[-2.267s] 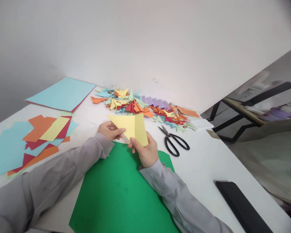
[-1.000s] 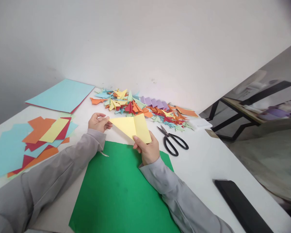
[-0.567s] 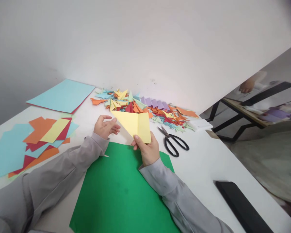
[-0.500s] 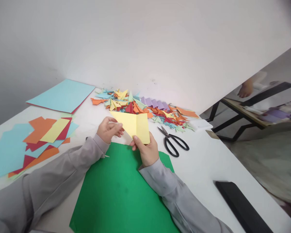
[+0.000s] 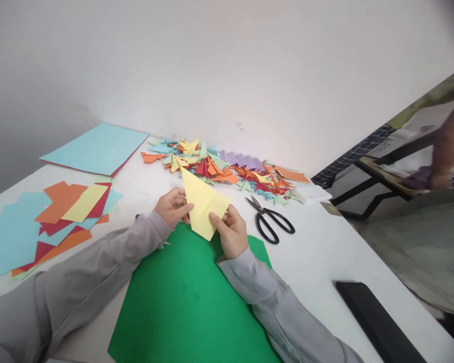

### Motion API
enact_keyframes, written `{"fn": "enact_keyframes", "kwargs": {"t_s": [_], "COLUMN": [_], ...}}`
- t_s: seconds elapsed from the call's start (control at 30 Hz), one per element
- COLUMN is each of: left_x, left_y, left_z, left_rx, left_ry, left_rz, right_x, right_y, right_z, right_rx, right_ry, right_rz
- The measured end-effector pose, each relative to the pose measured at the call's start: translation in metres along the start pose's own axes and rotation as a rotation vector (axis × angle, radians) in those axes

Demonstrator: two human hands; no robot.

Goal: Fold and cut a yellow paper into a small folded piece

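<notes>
A piece of yellow paper [image 5: 204, 204] with a pointed top and a crease is held up between my two hands, over the far edge of a green sheet [image 5: 189, 297]. My left hand [image 5: 173, 207] pinches its left edge, thumb in front and fingers behind. At its lower right, my right hand [image 5: 230, 229] grips it the same way, with the thumb flat on the face. Black-handled scissors [image 5: 270, 219] lie to the right of my right hand, blades slightly apart.
Behind my hands lies a heap of small folded paper pieces [image 5: 215, 169] in several colours. Left are paper offcuts [image 5: 60, 201] and a large light-blue sheet [image 5: 98, 148]. A black bar [image 5: 376, 322] rests at the right. Beyond the table, another person's arm [image 5: 448, 143] reaches over a bench.
The yellow paper has turned, its point now upward, and my left hand has taken hold of its left edge. The other person's arm at the right has moved.
</notes>
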State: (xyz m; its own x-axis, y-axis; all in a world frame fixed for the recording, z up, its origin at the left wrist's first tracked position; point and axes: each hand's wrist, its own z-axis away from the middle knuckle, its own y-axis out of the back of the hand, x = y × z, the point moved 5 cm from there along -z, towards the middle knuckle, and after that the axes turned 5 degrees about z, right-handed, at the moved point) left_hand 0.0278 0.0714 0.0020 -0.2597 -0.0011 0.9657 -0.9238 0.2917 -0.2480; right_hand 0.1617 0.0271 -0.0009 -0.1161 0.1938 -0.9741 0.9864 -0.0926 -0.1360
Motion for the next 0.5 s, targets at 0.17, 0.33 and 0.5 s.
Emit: {"fn": "enact_keyframes", "kwargs": {"t_s": [0.17,0.33,0.5], "left_x": [0.001,0.000,-0.002], "left_y": [0.005,-0.002,-0.006], "left_z": [-0.001,0.002,0.003], "left_rx": [0.124,0.057,0.007], "left_ry": [-0.091,-0.076,-0.067], "left_rz": [-0.003,-0.007,0.058], "right_x": [0.001,0.002,0.006], "right_y": [-0.006,-0.005,-0.003], "right_z": [0.003,0.007,0.009], "right_rx": [-0.059,-0.085,-0.118], "right_ry": [0.037,0.168,0.217], "right_rz": [0.072,0.221,0.322]}}
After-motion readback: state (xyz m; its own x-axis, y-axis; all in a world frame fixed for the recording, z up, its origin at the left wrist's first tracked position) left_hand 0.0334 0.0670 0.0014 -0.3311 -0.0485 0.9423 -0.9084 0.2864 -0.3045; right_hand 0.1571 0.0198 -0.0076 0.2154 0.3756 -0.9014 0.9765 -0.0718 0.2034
